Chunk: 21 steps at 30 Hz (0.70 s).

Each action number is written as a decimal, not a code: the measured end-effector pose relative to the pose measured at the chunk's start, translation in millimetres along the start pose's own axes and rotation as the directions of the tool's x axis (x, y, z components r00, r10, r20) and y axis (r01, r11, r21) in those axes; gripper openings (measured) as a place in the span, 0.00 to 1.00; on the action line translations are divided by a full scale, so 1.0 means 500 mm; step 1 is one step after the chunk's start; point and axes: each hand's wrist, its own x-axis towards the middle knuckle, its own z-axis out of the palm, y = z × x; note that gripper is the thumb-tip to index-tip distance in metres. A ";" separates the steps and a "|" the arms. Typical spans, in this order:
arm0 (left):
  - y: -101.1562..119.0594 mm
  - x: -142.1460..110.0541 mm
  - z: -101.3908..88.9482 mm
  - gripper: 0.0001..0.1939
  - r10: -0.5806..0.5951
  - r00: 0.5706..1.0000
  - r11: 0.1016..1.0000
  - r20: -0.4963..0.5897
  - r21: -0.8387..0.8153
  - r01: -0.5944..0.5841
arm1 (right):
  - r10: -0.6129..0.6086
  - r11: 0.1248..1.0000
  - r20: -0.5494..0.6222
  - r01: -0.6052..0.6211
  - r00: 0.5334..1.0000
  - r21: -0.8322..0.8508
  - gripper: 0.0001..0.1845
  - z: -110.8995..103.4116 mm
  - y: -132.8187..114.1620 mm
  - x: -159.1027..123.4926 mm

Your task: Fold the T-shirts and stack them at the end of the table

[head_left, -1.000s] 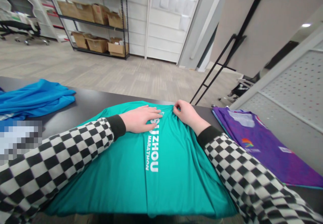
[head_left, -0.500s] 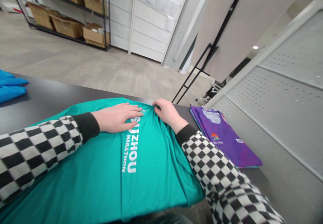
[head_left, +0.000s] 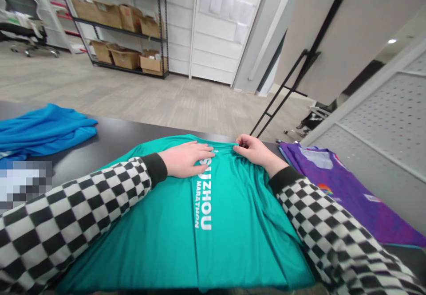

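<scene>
A green T-shirt (head_left: 166,224) with white "SUZHOU MARATHON" lettering lies spread over the dark table in front of me. My left hand (head_left: 186,159) rests flat on it, fingers stretched out across the upper end of the print. At the shirt's far edge, my right hand (head_left: 254,149) has its thumb and fingers pinched on the fabric. Creases run from that pinch down the right part of the shirt. Both forearms, in checkered sleeves, lie over or beside the cloth.
A crumpled blue garment (head_left: 49,128) is on the table (head_left: 116,139) at the left. Folded purple shirts (head_left: 353,193) lie at the right, beside a perforated white panel (head_left: 376,117). Beyond the table stand a shelf with cardboard boxes (head_left: 124,57) and a black stand (head_left: 282,86).
The view has swung left, so more of the blue garment and a chair show. My right hand keeps its pinch, and the right part of the shirt looks more creased. My left hand stays flat.
</scene>
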 end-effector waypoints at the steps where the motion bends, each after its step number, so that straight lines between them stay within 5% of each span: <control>1: 0.001 0.000 -0.001 0.31 0.000 1.000 1.000 0.003 0.000 0.000 | 0.003 0.999 -0.013 -0.003 1.000 0.032 0.18 -0.001 0.004 0.000; 11: -0.002 0.001 0.004 0.31 0.006 1.000 1.000 -0.016 -0.002 -0.006 | 0.024 0.989 -0.224 -0.055 0.974 -0.135 0.16 0.020 -0.031 0.011; 18: -0.001 0.001 0.000 0.31 0.011 1.000 1.000 -0.013 -0.004 -0.011 | 0.141 0.988 -0.199 -0.126 0.970 0.086 0.17 0.020 -0.032 0.026; 21: 0.001 0.002 -0.002 0.31 0.003 1.000 1.000 0.004 -0.012 -0.003 | 0.188 0.980 -0.197 -0.196 0.962 -0.021 0.19 0.016 -0.033 0.022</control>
